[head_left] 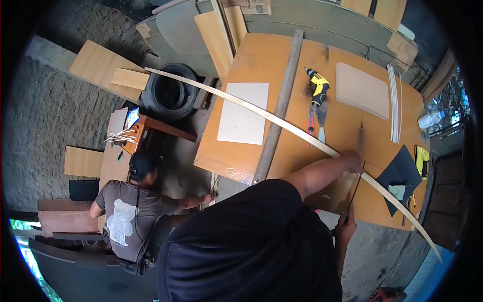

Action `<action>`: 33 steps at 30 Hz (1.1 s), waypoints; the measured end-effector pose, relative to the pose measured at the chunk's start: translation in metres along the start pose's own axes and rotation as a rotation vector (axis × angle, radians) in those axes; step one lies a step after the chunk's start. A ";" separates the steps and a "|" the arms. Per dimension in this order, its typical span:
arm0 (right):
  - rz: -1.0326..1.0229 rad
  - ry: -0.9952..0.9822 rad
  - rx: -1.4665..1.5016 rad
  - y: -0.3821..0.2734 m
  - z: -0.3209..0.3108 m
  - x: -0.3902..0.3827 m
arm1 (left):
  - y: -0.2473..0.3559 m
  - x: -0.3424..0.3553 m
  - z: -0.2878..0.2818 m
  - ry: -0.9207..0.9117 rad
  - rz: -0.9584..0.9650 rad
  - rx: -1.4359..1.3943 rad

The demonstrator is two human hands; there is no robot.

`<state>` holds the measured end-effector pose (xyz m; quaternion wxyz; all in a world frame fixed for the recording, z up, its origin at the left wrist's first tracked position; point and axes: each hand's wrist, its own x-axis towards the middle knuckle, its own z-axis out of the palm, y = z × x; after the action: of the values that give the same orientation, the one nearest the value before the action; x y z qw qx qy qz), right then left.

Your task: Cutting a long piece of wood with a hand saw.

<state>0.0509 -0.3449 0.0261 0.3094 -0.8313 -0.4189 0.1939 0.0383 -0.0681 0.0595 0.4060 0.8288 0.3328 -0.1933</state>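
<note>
A long pale wooden strip runs across the orange-brown table, overhanging it at both ends. My left hand is closed round the strip, right of its middle. Close to the table's near edge, my right hand grips the handle of what looks like a handsaw. The thin dark saw blade appears nearly edge-on and reaches up to the strip beside my left hand. Whether its teeth touch the wood is too small to tell. My black-sleeved shoulder hides part of the near table edge.
The table carries a grey bar, a white sheet, a yellow-black drill, a putty knife, stacked pale sheets and white strips. At left, a co-worker crouches near tires.
</note>
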 end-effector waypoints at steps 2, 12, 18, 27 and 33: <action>0.101 -0.046 -0.006 -0.005 -0.005 -0.001 | -0.006 0.019 0.007 0.038 0.087 0.095; 0.136 -0.088 0.077 -0.043 0.005 -0.001 | -0.067 0.085 0.028 -0.086 0.341 0.008; 0.095 -0.069 0.085 -0.030 0.008 0.007 | -0.031 0.041 -0.001 -0.164 0.052 -0.136; 0.042 0.009 0.134 -0.030 0.011 0.003 | -0.044 0.049 0.012 -0.089 0.057 -0.077; 0.043 -0.011 0.087 -0.031 0.014 -0.001 | -0.042 0.047 0.008 -0.125 0.030 -0.096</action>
<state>0.0246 -0.3266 0.0365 0.3389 -0.8249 -0.3938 0.2230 0.0415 -0.0372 0.0043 0.4682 0.7997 0.3033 -0.2222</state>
